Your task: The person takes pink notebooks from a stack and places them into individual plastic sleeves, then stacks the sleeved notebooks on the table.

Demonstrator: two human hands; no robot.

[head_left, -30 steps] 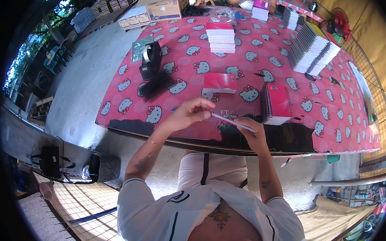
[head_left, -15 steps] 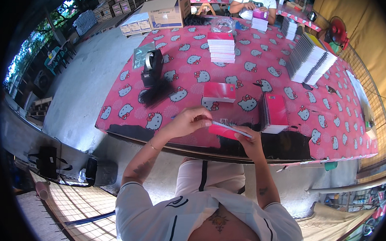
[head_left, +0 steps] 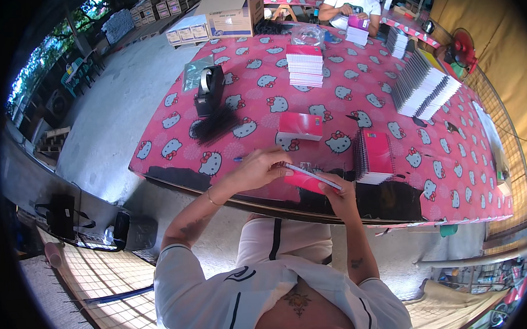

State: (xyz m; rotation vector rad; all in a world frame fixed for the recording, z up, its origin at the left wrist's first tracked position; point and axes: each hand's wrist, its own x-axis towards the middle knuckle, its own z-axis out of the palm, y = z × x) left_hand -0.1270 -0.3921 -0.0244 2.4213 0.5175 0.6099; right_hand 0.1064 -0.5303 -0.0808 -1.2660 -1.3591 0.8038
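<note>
Notebook (head_left: 307,178), thin and red-covered, is being held flat and edge-on between both hands just above the near edge of the table (head_left: 390,94), which is wearing a pink cartoon-cat cloth. Left hand (head_left: 258,169) is gripping the notebook's left end, fingers curled over the top; right hand (head_left: 339,192) is pinching the right end from below. Just beyond the hands a red box (head_left: 300,126) is lying on the cloth, and to its right a stack of red spiral notebooks (head_left: 373,155) is sitting near the table edge. Farther left, a black tape dispenser (head_left: 208,89) is standing over a bundle of black spiral bindings (head_left: 216,124). Another notebook stack (head_left: 305,65) is sitting mid-table. At the far end another person (head_left: 350,1) is handling something pink.
</note>
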